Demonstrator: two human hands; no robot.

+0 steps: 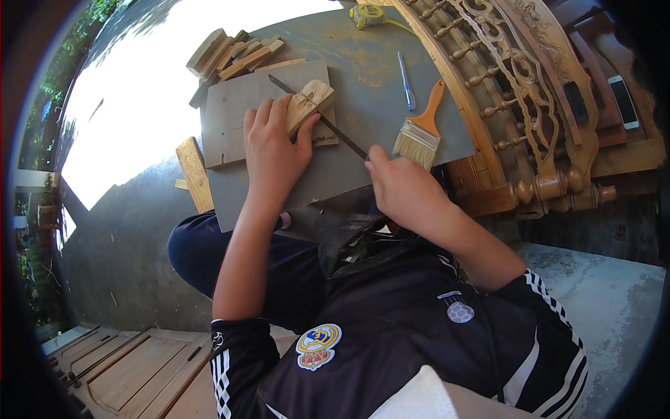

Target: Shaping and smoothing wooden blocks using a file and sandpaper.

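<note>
My left hand (276,146) grips a pale, carved wooden piece (313,94) over a flat square board (234,115) on the grey worktop (433,91). A long, narrow dark metal tool (342,133), perhaps a file or blade, lies across under the piece, its tip past the piece to the upper left. My right hand (391,174) is closed on the near end of this tool, below and right of my left hand. A wide paintbrush (426,126) with an orange handle rests just above my right hand, and a blue pen (406,82) lies beyond it.
Stacked wood offcuts (237,56) sit at the back left, a yellow tape measure (366,15) at the back. Carved wooden railing (502,105) and two phones (622,101) are on the right. A light wooden slat (194,171) juts out left. Panelled boards (139,370) lie lower left.
</note>
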